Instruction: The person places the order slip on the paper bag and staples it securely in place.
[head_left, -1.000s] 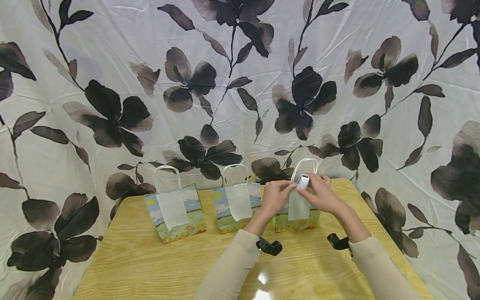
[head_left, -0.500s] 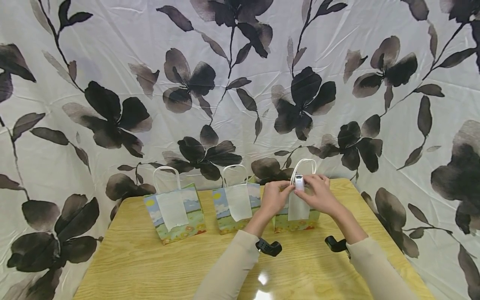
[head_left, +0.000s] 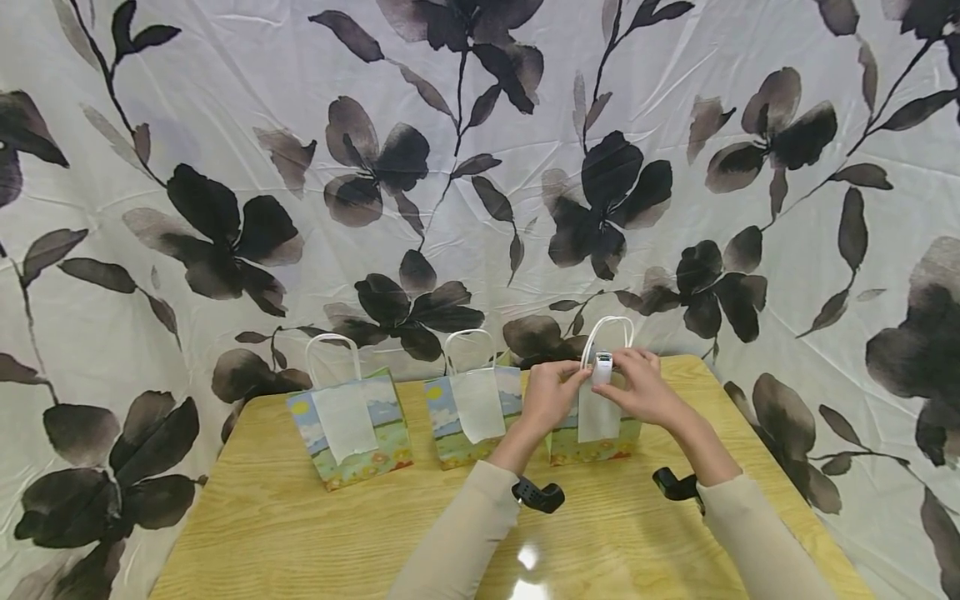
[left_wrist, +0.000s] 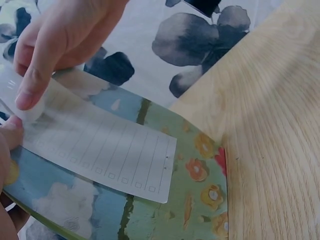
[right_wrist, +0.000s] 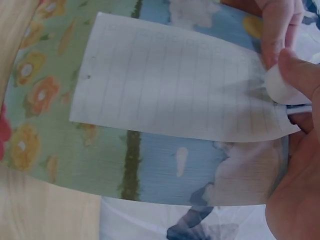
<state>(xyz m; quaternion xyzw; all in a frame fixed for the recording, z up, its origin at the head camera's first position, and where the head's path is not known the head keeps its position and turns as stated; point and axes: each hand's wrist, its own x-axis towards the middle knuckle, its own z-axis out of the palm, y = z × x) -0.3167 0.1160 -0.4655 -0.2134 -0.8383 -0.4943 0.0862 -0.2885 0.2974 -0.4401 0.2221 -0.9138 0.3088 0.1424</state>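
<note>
At the table's right, a paper gift bag (head_left: 562, 452) with a meadow print stands upright with a lined white paper sheet (head_left: 598, 419) over its front. My left hand (head_left: 549, 393) pinches the sheet and the bag's top edge, left of the handle. My right hand (head_left: 643, 390) grips a small white stapler (head_left: 602, 367) at the same edge. From the left wrist, the right thumb (left_wrist: 34, 82) shows pressed on top of the stapler. The right wrist view has the stapler's rounded end (right_wrist: 281, 87) over the sheet's upper end. Its jaws are largely hidden by the fingers.
Two matching gift bags, the middle one (head_left: 442, 450) and the left one (head_left: 330, 471), stand alongside, each with a white sheet on its front. White twisted handles rise from all three. A floral cloth (head_left: 480, 208) hangs behind the wooden table (head_left: 300, 533).
The stapler has tipped from a rightward slant to nearly upright, shifting left and then slightly back right with my right hand. My left hand and the bags stay in place.
</note>
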